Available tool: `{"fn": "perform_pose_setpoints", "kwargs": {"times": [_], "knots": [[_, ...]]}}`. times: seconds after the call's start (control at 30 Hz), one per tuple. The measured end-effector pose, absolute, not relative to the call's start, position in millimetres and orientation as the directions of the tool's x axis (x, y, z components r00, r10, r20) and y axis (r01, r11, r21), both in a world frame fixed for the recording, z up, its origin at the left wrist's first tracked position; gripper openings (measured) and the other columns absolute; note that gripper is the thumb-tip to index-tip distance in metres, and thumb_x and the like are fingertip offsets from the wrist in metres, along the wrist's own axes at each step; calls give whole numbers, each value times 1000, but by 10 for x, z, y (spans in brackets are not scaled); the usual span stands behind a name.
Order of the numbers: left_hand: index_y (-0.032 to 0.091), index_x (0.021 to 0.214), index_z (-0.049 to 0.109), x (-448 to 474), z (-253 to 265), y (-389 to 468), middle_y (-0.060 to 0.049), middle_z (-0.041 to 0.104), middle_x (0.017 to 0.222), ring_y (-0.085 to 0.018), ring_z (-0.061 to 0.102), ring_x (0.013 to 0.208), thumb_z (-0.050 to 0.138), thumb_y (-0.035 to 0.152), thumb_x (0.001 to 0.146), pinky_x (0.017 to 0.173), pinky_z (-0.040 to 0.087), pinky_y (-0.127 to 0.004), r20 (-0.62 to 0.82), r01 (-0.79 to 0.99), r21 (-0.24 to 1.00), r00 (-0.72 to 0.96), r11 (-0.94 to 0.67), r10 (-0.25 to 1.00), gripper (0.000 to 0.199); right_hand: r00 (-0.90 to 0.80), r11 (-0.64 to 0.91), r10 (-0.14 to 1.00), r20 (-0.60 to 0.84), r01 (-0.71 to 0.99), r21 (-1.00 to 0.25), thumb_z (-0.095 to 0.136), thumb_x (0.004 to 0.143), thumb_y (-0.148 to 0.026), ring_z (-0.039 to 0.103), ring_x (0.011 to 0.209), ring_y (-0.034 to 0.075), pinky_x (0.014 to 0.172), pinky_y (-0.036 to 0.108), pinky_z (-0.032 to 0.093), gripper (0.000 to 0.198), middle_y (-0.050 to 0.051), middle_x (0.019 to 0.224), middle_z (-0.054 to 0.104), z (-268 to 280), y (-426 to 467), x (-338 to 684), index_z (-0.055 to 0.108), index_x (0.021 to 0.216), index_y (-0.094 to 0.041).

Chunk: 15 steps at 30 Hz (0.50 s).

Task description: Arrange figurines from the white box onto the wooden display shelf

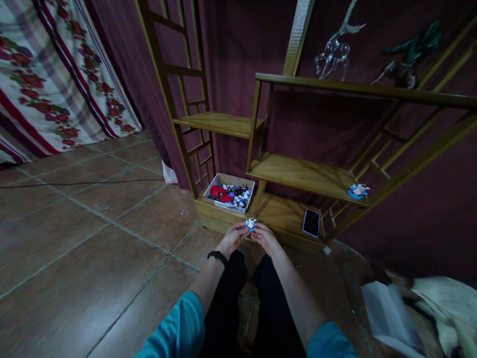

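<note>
Between my two hands I hold a small blue and white figurine (251, 224) with a round blue base. The fingertips of my left hand (235, 235) pinch it from the left, and those of my right hand (265, 235) from the right. Just beyond it, on the low shelf, sits an open cardboard box (241, 209) full of small figurines and some red pieces. A similar blue-based figurine (358, 191) stands at the right end of the middle shelf.
The wooden display rack (298, 175) has stepped shelves before a dark red curtain. A phone (311, 222) lies on its lowest board. A glass deer (334, 52) and a dark green figure (406, 62) stand on top. A white box (391, 315) is on the floor at right.
</note>
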<state>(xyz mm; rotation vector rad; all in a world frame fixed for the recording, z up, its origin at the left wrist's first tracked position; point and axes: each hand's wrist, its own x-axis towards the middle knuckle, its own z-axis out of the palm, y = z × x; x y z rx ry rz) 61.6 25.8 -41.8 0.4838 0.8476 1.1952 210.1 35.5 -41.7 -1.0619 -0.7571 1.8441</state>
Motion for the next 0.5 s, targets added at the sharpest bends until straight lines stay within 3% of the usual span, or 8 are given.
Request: {"fn": "perform_pose_setpoints", "kwargs": {"times": [0.5], "knots": [[13, 88, 62, 681, -382, 217, -6, 66, 82, -13, 61, 72, 73, 4, 53, 71, 45, -26, -222, -578, 790, 40, 204, 974, 38, -247, -417, 907, -341, -412, -811, 67, 61, -14, 63, 66, 10, 68, 24, 50, 31, 2, 81, 68, -398, 347, 2088, 60, 90, -20]]}}
